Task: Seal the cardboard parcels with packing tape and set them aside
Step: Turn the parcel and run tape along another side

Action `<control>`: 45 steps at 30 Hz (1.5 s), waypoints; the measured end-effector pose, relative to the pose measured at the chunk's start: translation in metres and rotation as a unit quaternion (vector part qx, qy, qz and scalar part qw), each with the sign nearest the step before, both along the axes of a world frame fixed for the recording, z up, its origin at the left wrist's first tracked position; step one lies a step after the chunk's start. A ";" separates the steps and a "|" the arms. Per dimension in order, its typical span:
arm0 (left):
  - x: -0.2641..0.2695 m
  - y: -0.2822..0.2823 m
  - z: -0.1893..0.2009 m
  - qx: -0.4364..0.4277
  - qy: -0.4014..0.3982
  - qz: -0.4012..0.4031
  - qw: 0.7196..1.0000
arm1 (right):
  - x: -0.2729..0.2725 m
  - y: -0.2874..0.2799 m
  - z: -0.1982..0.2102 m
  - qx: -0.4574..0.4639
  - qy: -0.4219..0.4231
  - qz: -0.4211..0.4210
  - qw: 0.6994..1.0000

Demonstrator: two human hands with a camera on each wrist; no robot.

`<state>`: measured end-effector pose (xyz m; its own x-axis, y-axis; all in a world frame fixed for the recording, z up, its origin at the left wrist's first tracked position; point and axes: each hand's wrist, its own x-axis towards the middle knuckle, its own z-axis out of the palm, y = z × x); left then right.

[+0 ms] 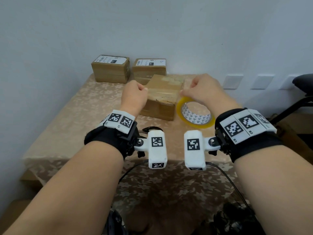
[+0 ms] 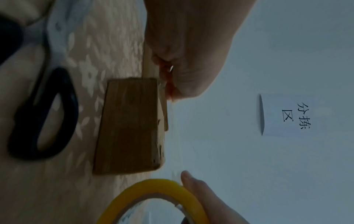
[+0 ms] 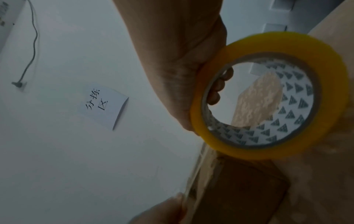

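Note:
A brown cardboard parcel (image 1: 160, 97) lies in the middle of the table. My left hand (image 1: 135, 95) is at its left top edge, fingers curled, pinching the free end of a clear tape strip (image 1: 162, 93) that runs across the parcel's top. My right hand (image 1: 201, 90) holds the yellow tape roll (image 1: 194, 114) just right of the parcel, fingers hooked through its core (image 3: 220, 89). In the left wrist view the parcel (image 2: 130, 125) shows side-on, with the roll (image 2: 161, 195) below it. The right wrist view shows the strip (image 3: 199, 169) leaving the roll (image 3: 268, 97).
Two taped parcels with white labels (image 1: 111, 68) (image 1: 149, 68) stand at the table's far edge by the wall. Black-handled scissors (image 1: 150, 128) (image 2: 44, 115) lie near my left wrist. A floral cloth (image 1: 76, 116) covers the table. A dark chair (image 1: 303, 85) stands at the right.

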<state>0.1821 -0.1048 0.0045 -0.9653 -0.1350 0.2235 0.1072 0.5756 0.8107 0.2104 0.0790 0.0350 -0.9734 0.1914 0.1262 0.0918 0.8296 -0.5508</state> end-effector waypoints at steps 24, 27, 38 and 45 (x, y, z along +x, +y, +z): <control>-0.014 0.004 -0.005 -0.161 0.056 -0.011 0.985 | -0.019 0.008 -0.005 0.069 -0.053 -0.032 0.996; -0.015 0.004 -0.010 -0.182 0.043 -0.012 0.982 | -0.018 0.008 -0.009 0.065 -0.046 -0.031 0.996; -0.014 -0.006 -0.013 -0.174 0.099 0.010 0.980 | -0.021 0.008 -0.013 0.081 -0.050 -0.039 0.995; 0.000 0.013 -0.021 -0.405 0.014 -0.289 0.867 | -0.018 0.004 -0.010 0.085 -0.053 -0.035 0.994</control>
<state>0.1825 -0.0922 -0.0161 -0.8123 0.5817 0.0426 0.5805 0.7989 0.1574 0.1921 0.0829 0.0252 -0.9678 0.2442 0.0606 0.2028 0.8997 -0.3865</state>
